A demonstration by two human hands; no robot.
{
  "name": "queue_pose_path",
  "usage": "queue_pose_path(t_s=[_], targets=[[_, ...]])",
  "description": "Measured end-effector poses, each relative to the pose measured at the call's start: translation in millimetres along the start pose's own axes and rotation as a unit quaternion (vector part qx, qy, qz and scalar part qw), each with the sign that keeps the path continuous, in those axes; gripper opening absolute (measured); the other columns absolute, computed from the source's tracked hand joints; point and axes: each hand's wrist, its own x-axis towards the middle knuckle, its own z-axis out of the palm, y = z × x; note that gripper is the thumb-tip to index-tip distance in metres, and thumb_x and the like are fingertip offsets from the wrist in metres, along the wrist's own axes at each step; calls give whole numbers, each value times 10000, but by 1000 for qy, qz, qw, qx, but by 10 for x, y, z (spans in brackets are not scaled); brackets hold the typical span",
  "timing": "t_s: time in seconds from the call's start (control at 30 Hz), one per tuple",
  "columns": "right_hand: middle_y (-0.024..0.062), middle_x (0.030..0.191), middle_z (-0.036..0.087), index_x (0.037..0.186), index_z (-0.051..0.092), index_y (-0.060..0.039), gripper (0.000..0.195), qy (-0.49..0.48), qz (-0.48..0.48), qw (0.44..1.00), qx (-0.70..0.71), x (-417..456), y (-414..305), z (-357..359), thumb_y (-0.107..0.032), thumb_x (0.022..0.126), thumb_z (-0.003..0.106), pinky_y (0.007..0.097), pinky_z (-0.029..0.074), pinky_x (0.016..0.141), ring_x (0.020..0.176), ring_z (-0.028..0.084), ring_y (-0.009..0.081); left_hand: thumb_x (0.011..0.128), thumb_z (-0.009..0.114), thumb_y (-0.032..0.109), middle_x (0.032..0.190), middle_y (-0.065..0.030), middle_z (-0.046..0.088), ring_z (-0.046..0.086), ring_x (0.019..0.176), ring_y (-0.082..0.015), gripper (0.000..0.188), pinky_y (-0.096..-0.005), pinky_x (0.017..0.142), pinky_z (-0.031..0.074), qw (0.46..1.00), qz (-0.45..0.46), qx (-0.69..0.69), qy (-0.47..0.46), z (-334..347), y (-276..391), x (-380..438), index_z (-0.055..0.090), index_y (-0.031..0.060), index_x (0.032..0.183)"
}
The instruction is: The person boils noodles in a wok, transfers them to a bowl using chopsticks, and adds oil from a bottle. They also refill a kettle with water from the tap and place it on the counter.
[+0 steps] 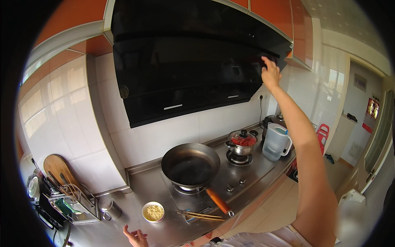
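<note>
My right hand point(271, 72) is raised to the right part of the black range hood point(185, 68), index finger extended; whether it touches the glass I cannot tell. Low at the front, my left hand point(135, 237) has its fingers apart and empty, below a small bowl point(153, 212) of pale shredded food. A dark wok point(190, 165) with a wooden handle point(218, 199) rests on the left burner. Wooden chopsticks point(203, 215) lie on the steel counter beside the handle. On the right burner point(239, 158) stands a lidded steel pot point(243, 149) with red pieces inside.
A water filter pitcher point(273, 143) stands right of the stove, before a dark cooker. At left are a metal mug point(110, 208), a rack point(86, 205) with knives and utensils, and a round wooden board point(58, 166). Orange cabinets point(271, 15) hang above; a doorway lies at right.
</note>
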Motion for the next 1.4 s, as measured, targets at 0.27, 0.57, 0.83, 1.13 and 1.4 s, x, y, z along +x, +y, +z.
queue_pose_path(t_s=[0.27, 0.57, 0.83, 1.13, 1.4], targets=[[46, 1390, 397, 1397, 336, -258, 720, -60, -2, 997, 44, 701, -275, 194, 11, 740, 452, 448, 243, 1011, 1247, 378, 268, 878, 557, 51, 815, -117, 542, 608, 571, -173, 558, -264, 455, 478, 999, -21, -26, 35, 206, -33, -304, 237, 62, 1335], [65, 1380, 403, 1435, 250, -221, 766, -58, -19, 998, 23, 692, -358, 320, 12, 742, 480, 411, 260, 995, 1219, 405, 248, 859, 556, 23, 804, -108, 521, 593, 532, -182, 570, -274, 446, 483, 996, -54, 20, 68, 318, 36, -578, 239, 60, 1331], [92, 1317, 446, 1414, 280, -220, 744, 27, -20, 999, 20, 766, -262, 457, -35, 738, 531, 474, 292, 967, 1195, 430, 278, 836, 548, 28, 779, -116, 535, 597, 521, -187, 582, -270, 418, 469, 993, -77, 35, 78, 347, 47, -526, 245, 61, 1332], [100, 1245, 529, 1310, 449, -185, 574, 176, -203, 963, -17, 537, -14, 165, -170, 741, 528, 527, 340, 920, 1132, 498, 291, 876, 527, 56, 799, -109, 550, 617, 593, -157, 538, -231, 503, 470, 984, -149, -20, 97, 286, 44, -639, 263, 88, 1344], [116, 1189, 514, 1250, 496, -104, 516, 4, -141, 987, 74, -1514, 220, -366, -16, 755, 610, 357, 388, 932, 1062, 525, 240, 890, 535, 102, 863, -117, 575, 629, 635, -152, 511, -248, 538, 485, 980, -172, -13, 97, 127, -32, -589, 281, 92, 1334]])
